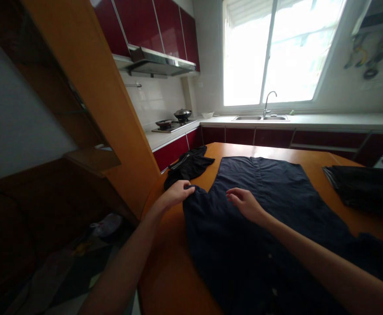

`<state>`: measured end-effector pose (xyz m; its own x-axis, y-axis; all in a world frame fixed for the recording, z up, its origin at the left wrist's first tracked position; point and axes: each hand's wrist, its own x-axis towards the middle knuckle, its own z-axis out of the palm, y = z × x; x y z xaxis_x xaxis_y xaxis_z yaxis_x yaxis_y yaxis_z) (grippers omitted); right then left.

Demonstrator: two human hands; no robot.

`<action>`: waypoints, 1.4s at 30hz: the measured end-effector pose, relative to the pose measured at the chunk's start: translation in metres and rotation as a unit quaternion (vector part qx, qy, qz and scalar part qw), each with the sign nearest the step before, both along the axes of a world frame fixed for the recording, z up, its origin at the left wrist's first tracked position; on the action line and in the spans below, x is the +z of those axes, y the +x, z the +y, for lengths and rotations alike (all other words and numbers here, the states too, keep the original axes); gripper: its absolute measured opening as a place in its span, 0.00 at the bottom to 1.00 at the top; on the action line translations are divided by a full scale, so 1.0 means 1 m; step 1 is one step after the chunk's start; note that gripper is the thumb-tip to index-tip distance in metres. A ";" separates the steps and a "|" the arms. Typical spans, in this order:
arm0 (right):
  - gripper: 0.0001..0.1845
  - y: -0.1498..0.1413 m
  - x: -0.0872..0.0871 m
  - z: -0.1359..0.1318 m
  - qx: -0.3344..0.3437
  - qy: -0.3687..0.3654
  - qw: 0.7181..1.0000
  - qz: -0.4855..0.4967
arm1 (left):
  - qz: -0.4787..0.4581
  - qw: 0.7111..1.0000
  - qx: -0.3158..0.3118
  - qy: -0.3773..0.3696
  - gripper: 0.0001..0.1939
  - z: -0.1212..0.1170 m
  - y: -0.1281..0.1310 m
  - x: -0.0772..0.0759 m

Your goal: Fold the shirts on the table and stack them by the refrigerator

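Observation:
A dark navy garment [276, 205] lies spread flat on an orange wooden table [165, 271]. My left hand [176, 193] is closed on the garment's left edge, pinching the cloth near the table's rim. My right hand [244, 202] rests on top of the cloth a little to the right, fingers loosely curled and pressing down, holding nothing.
A crumpled black garment [186, 166] lies at the table's far left. A folded dark pile [365, 186] sits at the right. Beyond are a kitchen counter with a sink [260, 117], a stove with pans [175, 121] and a bright window [276, 48]. A wooden shelf unit [89, 109] stands on the left.

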<state>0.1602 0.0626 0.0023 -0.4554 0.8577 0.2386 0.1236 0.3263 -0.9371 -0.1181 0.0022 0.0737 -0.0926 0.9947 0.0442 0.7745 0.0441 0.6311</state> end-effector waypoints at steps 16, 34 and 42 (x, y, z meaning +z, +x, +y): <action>0.24 0.000 -0.022 -0.004 -0.043 -0.026 0.998 0.022 | -0.048 0.989 -0.102 0.100 0.13 0.047 0.029 -0.052; 0.16 0.003 -0.020 -0.018 -0.073 0.170 0.977 -0.109 | -0.046 0.974 -0.223 -0.017 0.19 0.050 0.011 -0.059; 0.18 -0.004 0.014 -0.058 0.043 0.322 0.929 -0.175 | 0.023 0.978 -0.202 0.047 0.13 0.051 0.016 -0.062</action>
